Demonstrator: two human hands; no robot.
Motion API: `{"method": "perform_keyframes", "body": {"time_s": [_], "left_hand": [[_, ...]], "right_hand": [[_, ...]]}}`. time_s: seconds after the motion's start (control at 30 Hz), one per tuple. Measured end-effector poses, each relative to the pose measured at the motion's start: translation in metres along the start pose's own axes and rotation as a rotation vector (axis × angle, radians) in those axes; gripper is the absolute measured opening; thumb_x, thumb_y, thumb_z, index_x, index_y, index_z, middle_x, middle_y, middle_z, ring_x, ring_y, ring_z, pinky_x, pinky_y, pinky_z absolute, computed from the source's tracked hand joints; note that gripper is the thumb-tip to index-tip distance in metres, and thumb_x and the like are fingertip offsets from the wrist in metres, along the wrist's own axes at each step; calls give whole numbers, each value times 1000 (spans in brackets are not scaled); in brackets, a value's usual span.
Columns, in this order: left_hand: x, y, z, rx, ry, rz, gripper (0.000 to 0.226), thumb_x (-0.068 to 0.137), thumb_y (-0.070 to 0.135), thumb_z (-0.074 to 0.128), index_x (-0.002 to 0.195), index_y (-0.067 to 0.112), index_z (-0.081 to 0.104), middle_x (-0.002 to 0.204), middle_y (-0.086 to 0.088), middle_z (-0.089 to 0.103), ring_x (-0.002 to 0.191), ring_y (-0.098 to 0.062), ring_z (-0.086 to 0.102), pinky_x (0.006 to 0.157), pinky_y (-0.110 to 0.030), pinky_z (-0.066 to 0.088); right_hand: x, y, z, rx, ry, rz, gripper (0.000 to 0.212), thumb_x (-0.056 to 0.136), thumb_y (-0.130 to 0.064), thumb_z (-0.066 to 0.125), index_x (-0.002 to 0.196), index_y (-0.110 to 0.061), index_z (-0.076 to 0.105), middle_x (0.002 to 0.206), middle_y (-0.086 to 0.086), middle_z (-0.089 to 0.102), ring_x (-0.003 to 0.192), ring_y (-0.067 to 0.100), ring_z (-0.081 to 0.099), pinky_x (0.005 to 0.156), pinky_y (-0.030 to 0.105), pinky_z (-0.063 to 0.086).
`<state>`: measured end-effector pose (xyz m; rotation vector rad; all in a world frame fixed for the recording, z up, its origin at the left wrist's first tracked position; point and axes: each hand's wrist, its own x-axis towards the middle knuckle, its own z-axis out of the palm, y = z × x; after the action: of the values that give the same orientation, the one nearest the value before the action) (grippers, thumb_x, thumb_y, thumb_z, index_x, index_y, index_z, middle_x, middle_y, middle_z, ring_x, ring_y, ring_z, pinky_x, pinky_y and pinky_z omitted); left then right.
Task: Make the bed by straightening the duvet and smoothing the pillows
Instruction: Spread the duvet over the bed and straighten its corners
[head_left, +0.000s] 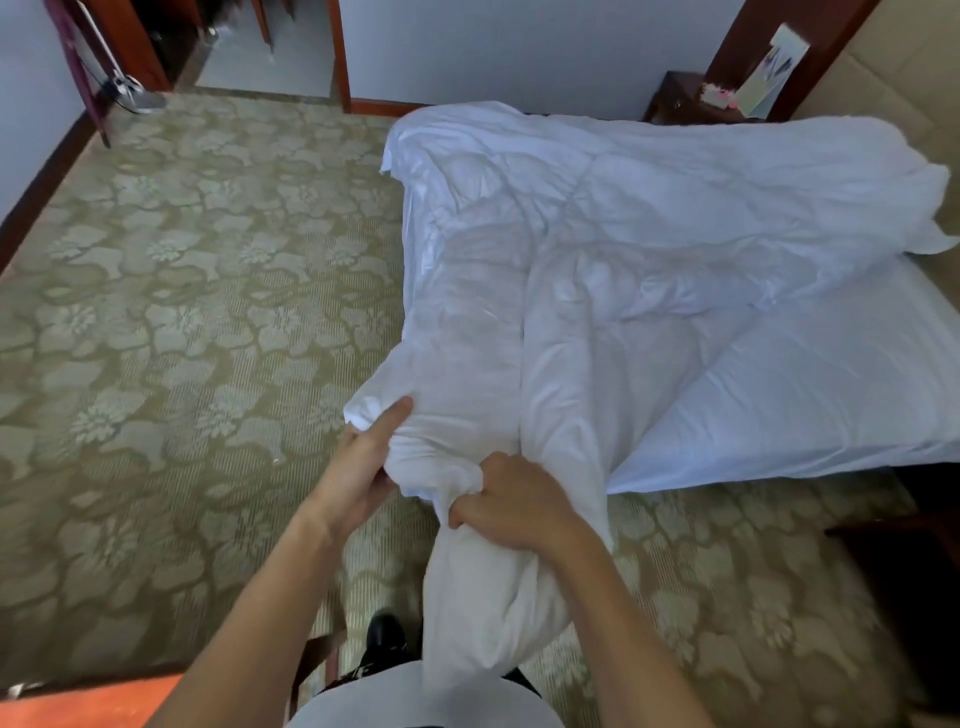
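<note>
Head view, duvet: white duvet (597, 249) bunched, lying skewed on the bed (831, 395), one corner pulled off the foot.
Hands: left hand (358, 467) and right hand (511, 501) both clutch that corner.
Progress: early; straightening unfinished, no pillows visible.

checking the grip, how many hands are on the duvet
2. The left hand grips the bunched corner of the duvet from the carpet side; the right hand clutches the same bunch, nearer the bed.
</note>
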<state>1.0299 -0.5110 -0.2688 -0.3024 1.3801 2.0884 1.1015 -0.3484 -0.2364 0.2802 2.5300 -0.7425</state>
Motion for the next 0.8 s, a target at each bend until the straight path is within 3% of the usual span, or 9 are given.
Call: {"method": "perform_keyframes", "body": {"time_s": [0.13,0.27,0.3,0.37,0.47,0.53,0.6,0.67,0.8], "left_hand": [[-22,-11,-7,333,74,98,24,95,28,63,113,13,65,96,-3,77,97,-28,72,70,-35,61],[-39,-19,21,506,-93,169,66,80,60,71,110,1,63,102,-20,72,97,-31,71,87,-51,57],[-38,-19,27,499,-120,169,68,80,60,71,111,-1,62,104,-22,71,97,-32,71,88,-50,57],[-28,-20,30,348,-134,133,47,89,44,69,116,5,64,108,-17,72,100,-28,71,89,-44,57],[-7,-26,13,184,126,-1,25,92,35,66,104,13,67,90,-12,70,81,-28,63,69,-37,51],[-4,-33,4,251,227,-88,21,96,33,61,90,13,66,79,-7,65,67,-20,59,58,-28,45],[-11,-42,2,355,161,-140,34,93,45,60,93,12,68,87,-5,68,71,-18,64,62,-27,47],[-28,-46,8,604,13,-121,56,80,68,60,112,22,66,105,1,70,92,-16,67,75,-27,50],[-49,-47,36,803,-130,7,65,69,79,64,120,38,61,113,12,69,107,-8,65,93,-35,54]], "right_hand": [[-8,5,15,57,-104,96,41,68,-50,67,87,-14,63,93,4,68,88,23,65,68,30,47],[-41,10,-9,278,-116,112,15,64,-32,74,77,-25,70,80,-10,71,80,10,67,68,24,50],[-47,10,-13,335,-117,121,9,67,-26,76,74,-26,70,75,-13,69,75,7,66,67,22,49],[-50,12,-14,372,-87,148,12,69,-24,77,79,-22,71,76,-12,67,76,9,65,67,22,48],[-40,13,-3,351,-5,212,40,67,-38,79,95,-14,63,90,-6,64,87,14,63,71,27,48],[-31,11,0,307,39,208,38,70,-40,76,91,-15,57,88,-5,60,84,15,60,70,29,46],[-21,10,-1,331,78,232,34,72,-39,74,90,-15,57,85,-4,61,81,15,59,71,31,46],[-8,13,-3,393,108,261,29,74,-39,72,85,-17,56,86,-1,61,88,20,62,76,35,48],[8,22,-11,477,137,238,22,77,-37,68,70,-20,55,86,2,64,94,27,66,81,37,53]]}}
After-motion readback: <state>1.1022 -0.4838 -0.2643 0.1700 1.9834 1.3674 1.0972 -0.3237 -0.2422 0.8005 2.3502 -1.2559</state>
